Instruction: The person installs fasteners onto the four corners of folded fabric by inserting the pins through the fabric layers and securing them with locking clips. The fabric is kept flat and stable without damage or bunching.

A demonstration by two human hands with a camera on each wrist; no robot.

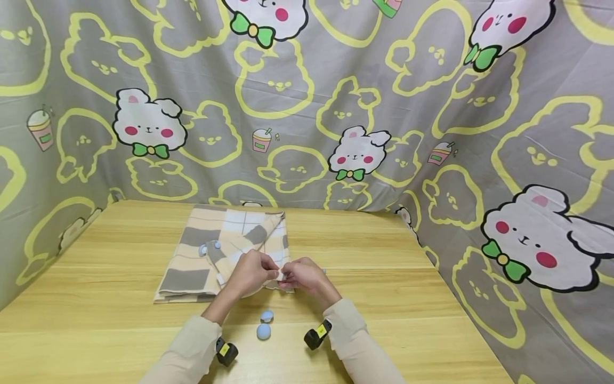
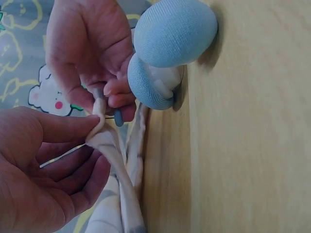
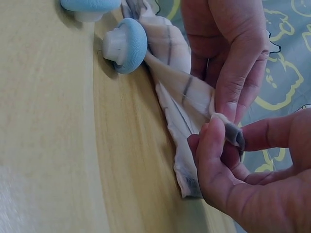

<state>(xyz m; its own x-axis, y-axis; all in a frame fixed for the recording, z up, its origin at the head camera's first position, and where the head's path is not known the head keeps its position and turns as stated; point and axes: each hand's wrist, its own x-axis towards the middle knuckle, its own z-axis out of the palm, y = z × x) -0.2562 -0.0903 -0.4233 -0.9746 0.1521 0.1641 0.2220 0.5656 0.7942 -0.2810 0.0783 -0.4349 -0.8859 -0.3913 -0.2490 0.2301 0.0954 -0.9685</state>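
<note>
A plaid cloth (image 1: 192,256) in beige, grey and white lies folded, its front right corner lifted. My left hand (image 1: 254,274) pinches that corner between thumb and finger. From the other side, my right hand (image 1: 307,277) grips the grey tip of the same corner (image 3: 232,133). A small blue-grey piece (image 2: 119,118) shows at the right fingers in the left wrist view; what it is, I cannot tell. Below the hands sit two blue mushroom-shaped clips, one with its white stem showing (image 3: 127,46) and one showing its round cap (image 1: 263,332).
Two more small blue pieces (image 1: 203,249) are on the cloth's left part. A bit of blue (image 1: 324,271) peeks out beyond the right hand. The wooden table (image 1: 384,298) is bordered behind and at the sides by a patterned grey curtain (image 1: 297,128).
</note>
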